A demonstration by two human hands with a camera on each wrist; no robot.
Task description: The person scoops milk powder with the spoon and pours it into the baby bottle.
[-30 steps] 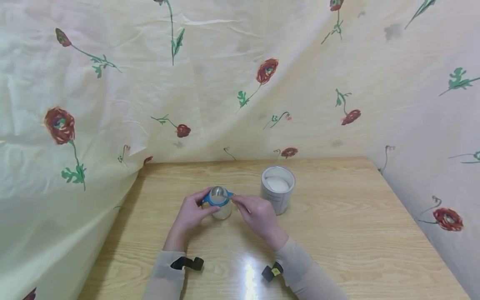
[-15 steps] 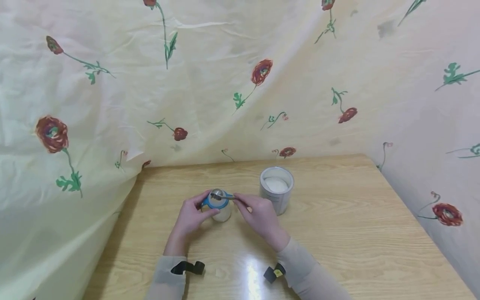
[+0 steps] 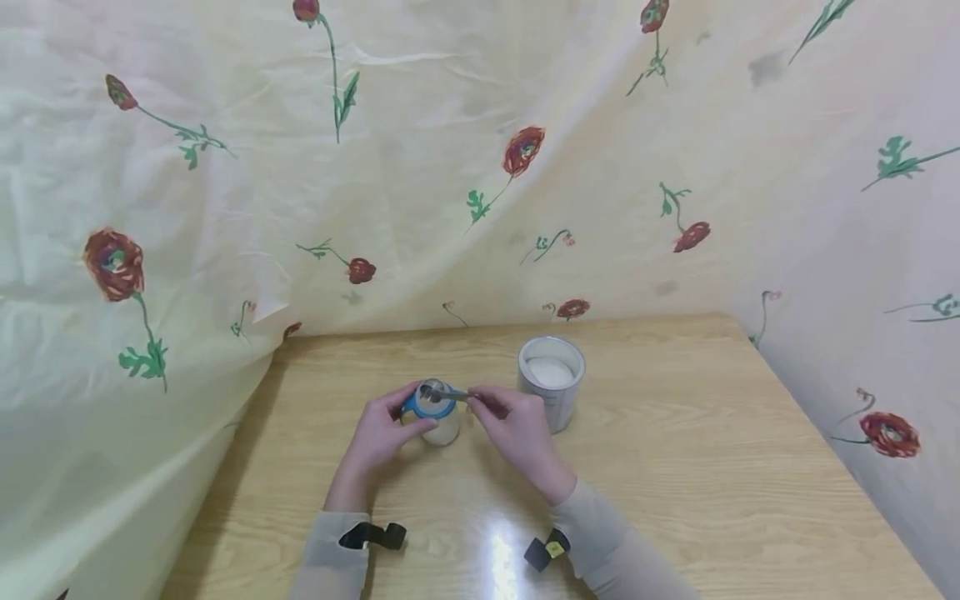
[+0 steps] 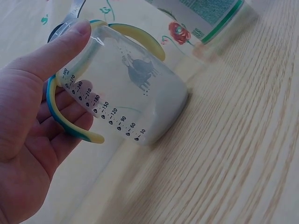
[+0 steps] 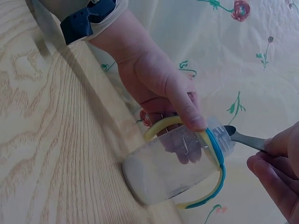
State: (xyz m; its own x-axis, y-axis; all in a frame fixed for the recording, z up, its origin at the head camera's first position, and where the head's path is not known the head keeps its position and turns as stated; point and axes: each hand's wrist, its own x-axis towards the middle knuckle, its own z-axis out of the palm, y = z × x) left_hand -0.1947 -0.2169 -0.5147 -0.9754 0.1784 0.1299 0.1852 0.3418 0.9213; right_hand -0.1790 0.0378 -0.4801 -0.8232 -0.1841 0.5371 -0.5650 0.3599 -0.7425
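Observation:
A clear baby bottle (image 4: pixel 140 102) with printed measuring marks and blue-and-yellow handles stands upright on the table, white contents at its bottom. My left hand (image 3: pixel 384 432) holds it round the neck and handle ring, thumb on the near side. In my right hand (image 3: pixel 522 433), thumb and fingers pinch the handle of a small metal spoon (image 5: pixel 251 140). The spoon's bowl is at the bottle's open mouth, tilted; in the right wrist view part of it is hidden by the rim. Whether powder is left in the bowl, I cannot tell.
An open can (image 3: pixel 557 404) of white powder stands just right of and behind my right hand. Beneath everything is a wooden table (image 3: pixel 712 458). Flower-patterned cloth (image 3: pixel 420 167) hangs behind the table and along both sides.
The spoon's bowl has turned and shifted slightly left over the bottle's mouth. The left hand keeps its hold, and the bottle and can stay in place.

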